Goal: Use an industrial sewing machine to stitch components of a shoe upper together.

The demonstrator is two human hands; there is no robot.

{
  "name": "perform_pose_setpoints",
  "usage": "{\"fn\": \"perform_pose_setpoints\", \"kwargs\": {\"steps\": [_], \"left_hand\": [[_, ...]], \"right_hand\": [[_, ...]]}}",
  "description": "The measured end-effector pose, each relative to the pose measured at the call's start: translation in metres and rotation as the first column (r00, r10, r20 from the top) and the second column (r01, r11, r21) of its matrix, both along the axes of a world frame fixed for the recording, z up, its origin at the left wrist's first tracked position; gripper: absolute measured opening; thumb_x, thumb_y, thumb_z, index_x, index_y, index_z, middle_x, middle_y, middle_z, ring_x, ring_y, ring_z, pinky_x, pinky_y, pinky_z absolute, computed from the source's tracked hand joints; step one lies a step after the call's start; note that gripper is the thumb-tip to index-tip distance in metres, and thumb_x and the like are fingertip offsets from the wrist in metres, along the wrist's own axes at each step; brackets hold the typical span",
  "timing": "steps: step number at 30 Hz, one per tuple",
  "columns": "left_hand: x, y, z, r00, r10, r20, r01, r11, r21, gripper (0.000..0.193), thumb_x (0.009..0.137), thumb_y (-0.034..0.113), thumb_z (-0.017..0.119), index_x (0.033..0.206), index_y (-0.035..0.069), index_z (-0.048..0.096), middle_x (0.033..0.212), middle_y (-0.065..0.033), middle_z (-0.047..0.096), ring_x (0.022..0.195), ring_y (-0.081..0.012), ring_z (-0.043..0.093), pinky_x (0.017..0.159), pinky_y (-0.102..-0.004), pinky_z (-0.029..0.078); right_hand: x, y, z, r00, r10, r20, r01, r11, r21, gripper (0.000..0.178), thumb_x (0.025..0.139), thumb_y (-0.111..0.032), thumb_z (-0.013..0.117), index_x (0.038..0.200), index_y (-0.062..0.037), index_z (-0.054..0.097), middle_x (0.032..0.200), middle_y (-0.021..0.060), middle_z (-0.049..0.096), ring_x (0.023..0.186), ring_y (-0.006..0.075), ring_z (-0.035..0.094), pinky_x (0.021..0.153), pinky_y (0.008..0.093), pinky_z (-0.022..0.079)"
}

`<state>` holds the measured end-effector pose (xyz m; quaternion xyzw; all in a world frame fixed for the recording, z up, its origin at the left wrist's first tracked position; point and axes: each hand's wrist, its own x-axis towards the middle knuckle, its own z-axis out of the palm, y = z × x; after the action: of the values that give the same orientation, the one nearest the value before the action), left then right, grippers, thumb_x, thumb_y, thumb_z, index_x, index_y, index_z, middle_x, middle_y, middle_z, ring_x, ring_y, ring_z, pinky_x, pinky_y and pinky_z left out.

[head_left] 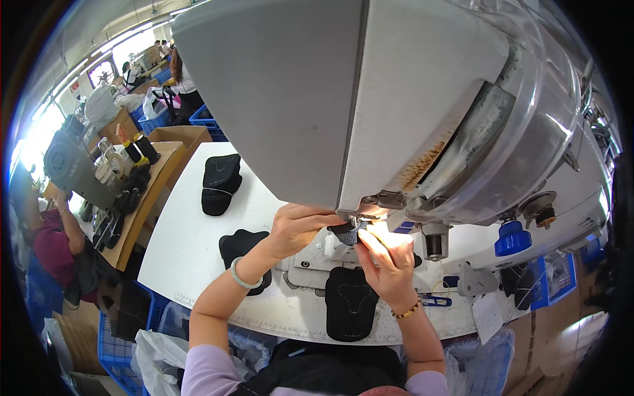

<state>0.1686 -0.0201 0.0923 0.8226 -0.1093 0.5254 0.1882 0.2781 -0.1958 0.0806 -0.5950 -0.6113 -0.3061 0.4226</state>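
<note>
A small dark fabric piece with a grey face lies under the needle area of a large white-grey sewing machine. My left hand pinches its left end, thumb and fingertips together. On the other side my right hand grips the right part, fingers bent and partly lost in the lamp's glare. The machine's head hides the needle. A black padded piece with stitched lines lies flat just below my hands. Another black padded piece is partly behind my left forearm.
More black padded pieces, tied with a light thread, lie farther left on the white table. Blue-handled thread snips lie right of my right wrist. A blue knob hangs at the right. Blue crates stand below; another person works at left.
</note>
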Motion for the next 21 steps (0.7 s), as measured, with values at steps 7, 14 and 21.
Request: {"fn": "perform_pose_setpoints", "kwargs": {"steps": [7, 14, 21], "left_hand": [[-0.010, 0.003, 0.012, 0.996, 0.003, -0.089, 0.008, 0.993, 0.119, 0.034, 0.063, -0.005, 0.064, 0.092, 0.011, 0.071, 0.093, -0.0014, 0.066, 0.081, -0.0169, 0.063, 0.068, -0.0290, 0.051], [-0.025, -0.015, 0.041, 0.957, 0.122, -0.265, -0.051, 0.965, 0.259, 0.034, 0.064, -0.006, 0.060, 0.094, 0.008, 0.067, 0.096, -0.0011, 0.064, 0.094, -0.0177, 0.061, 0.079, -0.0299, 0.051], [-0.027, -0.030, 0.043, 0.927, 0.220, -0.302, -0.135, 0.951, 0.279, 0.031, 0.064, -0.003, 0.060, 0.095, 0.001, 0.064, 0.092, -0.0051, 0.062, 0.092, -0.0196, 0.061, 0.084, -0.0327, 0.049]], "right_hand": [[-0.008, 0.001, -0.002, 0.994, -0.065, 0.089, 0.063, 0.998, 0.021, 0.034, 0.070, -0.009, 0.077, 0.101, -0.0114, 0.065, 0.099, 0.0030, 0.053, 0.091, 0.0212, 0.052, 0.078, 0.0337, 0.041], [-0.008, 0.002, 0.002, 0.991, -0.094, 0.091, 0.093, 0.996, 0.012, 0.032, 0.069, -0.009, 0.077, 0.100, -0.0116, 0.065, 0.099, 0.0025, 0.054, 0.090, 0.0204, 0.053, 0.078, 0.0333, 0.041], [-0.006, -0.002, -0.001, 0.998, -0.037, 0.047, 0.036, 0.999, 0.012, 0.031, 0.070, -0.008, 0.076, 0.099, -0.0107, 0.066, 0.100, 0.0024, 0.056, 0.090, 0.0201, 0.053, 0.079, 0.0333, 0.041]]}}
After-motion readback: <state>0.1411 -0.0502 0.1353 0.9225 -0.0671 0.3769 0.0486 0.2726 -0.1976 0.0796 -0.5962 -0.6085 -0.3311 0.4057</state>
